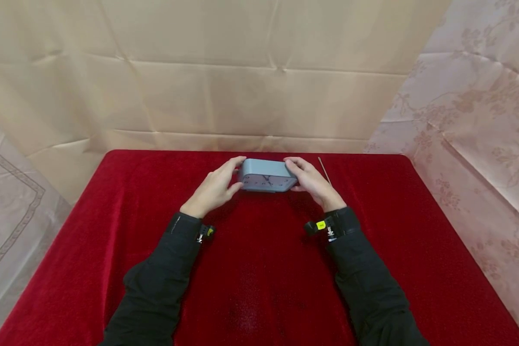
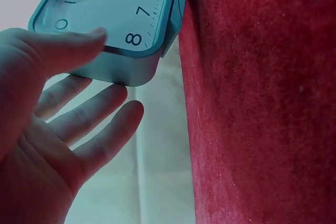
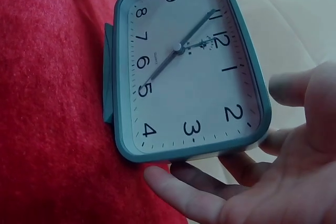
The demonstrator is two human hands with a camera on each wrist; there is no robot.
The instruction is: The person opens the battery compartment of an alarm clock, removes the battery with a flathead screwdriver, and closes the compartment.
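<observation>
Starting at our left hand [image 1: 214, 188]: the thumb lies on the clock's face near the 9 and 8, and the other fingers [image 2: 97, 124] spread nearly straight along the end of the case, so this hand presses more than it clamps. Between the two hands sits the blue-grey clock [image 1: 266, 175], upright on its lower edge on the red cloth [image 1: 259, 269], towards the far side of the table, dial turned to us. On the other end our right hand [image 1: 313, 182] cups the case — fingers [image 3: 184, 195] curl under the corner by the 4 and 3, the thumb stands off the edge near the 2, and we cannot tell whether it touches. Just beyond that hand a thin stick [image 1: 324, 170] lies on the cloth, apart from the clock.

Our worry is the lightness of the hold. With the left fingers straight and the right thumb perhaps loose, an uneven squeeze could tip the clock onto its face or back. The smooth case may also slide out between the palms if lifted — and a knuckle drifting outward could knock the stick.
</observation>
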